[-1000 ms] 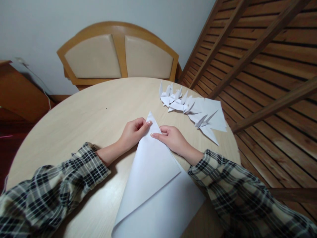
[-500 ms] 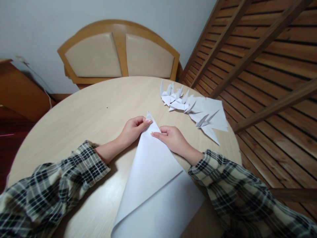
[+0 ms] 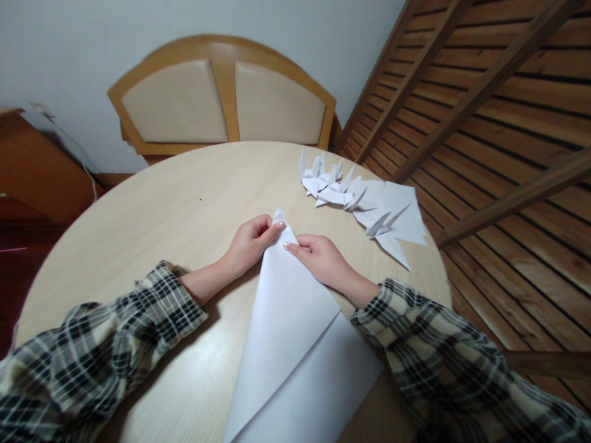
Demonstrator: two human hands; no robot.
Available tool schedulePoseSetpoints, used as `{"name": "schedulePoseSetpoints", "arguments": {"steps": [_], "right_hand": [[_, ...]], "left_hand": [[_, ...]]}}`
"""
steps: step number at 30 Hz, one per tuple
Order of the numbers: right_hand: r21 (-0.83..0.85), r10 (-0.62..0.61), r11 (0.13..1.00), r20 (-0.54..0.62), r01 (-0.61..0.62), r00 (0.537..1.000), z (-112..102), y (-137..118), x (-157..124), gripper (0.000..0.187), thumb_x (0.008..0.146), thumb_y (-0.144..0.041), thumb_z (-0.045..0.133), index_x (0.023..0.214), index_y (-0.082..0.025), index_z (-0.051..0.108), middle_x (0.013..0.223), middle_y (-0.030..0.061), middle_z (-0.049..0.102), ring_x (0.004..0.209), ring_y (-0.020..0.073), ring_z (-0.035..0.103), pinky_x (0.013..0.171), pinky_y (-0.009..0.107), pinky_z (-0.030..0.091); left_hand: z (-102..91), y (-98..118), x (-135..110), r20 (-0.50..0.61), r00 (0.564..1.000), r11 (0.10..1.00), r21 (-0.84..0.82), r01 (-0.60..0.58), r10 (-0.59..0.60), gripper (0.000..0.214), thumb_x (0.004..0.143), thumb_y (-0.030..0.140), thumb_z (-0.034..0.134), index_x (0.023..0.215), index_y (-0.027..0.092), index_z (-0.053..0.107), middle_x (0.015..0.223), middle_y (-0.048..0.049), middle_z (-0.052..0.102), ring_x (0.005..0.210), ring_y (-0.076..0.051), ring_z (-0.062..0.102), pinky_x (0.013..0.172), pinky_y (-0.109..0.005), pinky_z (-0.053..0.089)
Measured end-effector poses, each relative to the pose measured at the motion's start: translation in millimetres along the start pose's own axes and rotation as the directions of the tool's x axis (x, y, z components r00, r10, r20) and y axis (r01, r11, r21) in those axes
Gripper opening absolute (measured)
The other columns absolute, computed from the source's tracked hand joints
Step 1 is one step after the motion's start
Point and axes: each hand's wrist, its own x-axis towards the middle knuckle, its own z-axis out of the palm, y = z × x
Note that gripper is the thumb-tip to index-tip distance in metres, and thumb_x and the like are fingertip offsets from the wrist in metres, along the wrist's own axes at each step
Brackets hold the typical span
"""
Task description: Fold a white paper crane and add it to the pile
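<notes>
A large sheet of white paper (image 3: 295,332) is folded over on itself and narrows to a point away from me. My left hand (image 3: 253,243) pinches its left edge close to the tip, thumb on top. Slightly nearer to me, my right hand (image 3: 323,258) grips the right edge, also with the thumb on the upper face. The fingers under the paper are hidden. A slanting edge of the folded layer crosses the lower part of the sheet, whose near end runs out of view.
Several folded white paper cranes (image 3: 327,181) stand at the table's far right. One crane (image 3: 385,234) sits nearer, beside flat white paper (image 3: 401,212). The round table (image 3: 138,227) meets a padded headboard-like panel (image 3: 277,101) behind and a slatted wooden screen (image 3: 489,154) at right.
The folded layer's slanting edge has turned steeper, and the paper's lower left side has shifted right. Both hands keep nearly the same place on the tip.
</notes>
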Motion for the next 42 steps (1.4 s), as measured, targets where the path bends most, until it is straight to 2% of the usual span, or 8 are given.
{"name": "schedulePoseSetpoints", "arguments": {"steps": [6, 10, 13, 19, 22, 27, 37, 42], "right_hand": [[-0.021, -0.044, 0.999, 0.005, 0.044, 0.999, -1, 5, 0, 0.028, 0.084, -0.039, 0.056, 0.069, -0.016, 0.055, 0.063, -0.0028, 0.047, 0.058, 0.0097, 0.040, 0.050, 0.023, 0.028], [-0.036, -0.034, 0.999, 0.026, 0.035, 0.999, -2, 7, 0, 0.026, 0.084, -0.038, 0.057, 0.072, -0.015, 0.058, 0.065, -0.0022, 0.050, 0.059, 0.0098, 0.042, 0.052, 0.023, 0.030], [-0.057, -0.030, 0.998, 0.059, 0.034, 0.998, -5, 9, -1, 0.026, 0.085, -0.038, 0.057, 0.076, -0.014, 0.060, 0.067, -0.0016, 0.051, 0.060, 0.0100, 0.044, 0.053, 0.023, 0.030], [0.001, -0.015, 1.000, 0.106, 0.015, 0.994, -6, 6, -2, 0.023, 0.083, -0.036, 0.059, 0.082, -0.014, 0.063, 0.073, 0.0007, 0.057, 0.063, 0.0110, 0.048, 0.054, 0.023, 0.034], [0.011, -0.018, 1.000, 0.088, 0.017, 0.996, -4, 4, -1, 0.028, 0.084, -0.041, 0.057, 0.075, -0.015, 0.060, 0.068, -0.0008, 0.052, 0.060, 0.0106, 0.045, 0.053, 0.024, 0.031], [-0.069, -0.051, 0.996, 0.014, 0.052, 0.999, -3, 6, -1, 0.040, 0.088, -0.046, 0.049, 0.060, -0.018, 0.046, 0.058, -0.0043, 0.037, 0.055, 0.0090, 0.035, 0.051, 0.025, 0.024], [-0.137, -0.122, 0.982, 0.042, 0.126, 0.992, -4, 8, -1, 0.030, 0.088, -0.035, 0.051, 0.064, -0.018, 0.046, 0.061, -0.0044, 0.040, 0.057, 0.0094, 0.036, 0.053, 0.025, 0.026], [-0.088, -0.105, 0.990, 0.068, 0.110, 0.992, -4, 8, -2, 0.030, 0.088, -0.038, 0.050, 0.067, -0.017, 0.049, 0.064, -0.0032, 0.043, 0.059, 0.0097, 0.039, 0.054, 0.024, 0.028]], "left_hand": [[-1.9, 1, 3, 0.055, 0.998, 0.999, 0.049, -0.020, 0.017, 0.034, 0.085, 0.047, 0.058, 0.071, 0.016, 0.056, 0.063, 0.0024, 0.048, 0.057, -0.010, 0.043, 0.050, -0.021, 0.034], [-5.0, -6, 5, 0.074, 0.997, 0.999, -0.035, 0.025, -0.022, 0.031, 0.081, 0.045, 0.063, 0.077, 0.015, 0.064, 0.070, -0.0009, 0.058, 0.061, -0.012, 0.051, 0.054, -0.023, 0.039], [-6.1, -10, 5, 0.100, 0.992, 0.991, -0.109, 0.084, -0.073, 0.029, 0.078, 0.044, 0.068, 0.076, 0.014, 0.065, 0.069, -0.0008, 0.060, 0.058, -0.011, 0.051, 0.055, -0.023, 0.041], [-5.1, -9, 3, 0.098, 0.992, 0.992, -0.091, 0.090, -0.081, 0.029, 0.078, 0.043, 0.069, 0.075, 0.015, 0.065, 0.069, 0.0000, 0.060, 0.057, -0.010, 0.051, 0.053, -0.022, 0.040], [-4.4, -6, 3, 0.089, 0.992, 0.992, -0.075, 0.100, -0.093, 0.030, 0.077, 0.044, 0.069, 0.075, 0.014, 0.064, 0.068, -0.0001, 0.060, 0.057, -0.010, 0.052, 0.052, -0.022, 0.040], [-3.1, -4, 3, 0.082, 0.989, 0.988, -0.085, 0.128, -0.121, 0.030, 0.074, 0.043, 0.071, 0.075, 0.014, 0.064, 0.067, 0.0001, 0.061, 0.056, -0.010, 0.052, 0.050, -0.022, 0.039], [-1.6, -1, 3, 0.128, 0.982, 0.983, -0.101, 0.155, -0.142, 0.029, 0.072, 0.041, 0.073, 0.073, 0.014, 0.064, 0.065, 0.0001, 0.058, 0.056, -0.010, 0.051, 0.051, -0.022, 0.038], [-3.2, 0, 4, 0.100, 0.990, 0.979, -0.168, 0.116, -0.100, 0.032, 0.079, 0.046, 0.065, 0.074, 0.014, 0.068, 0.058, 0.0024, 0.051, 0.052, -0.009, 0.042, 0.048, -0.021, 0.033]]}}
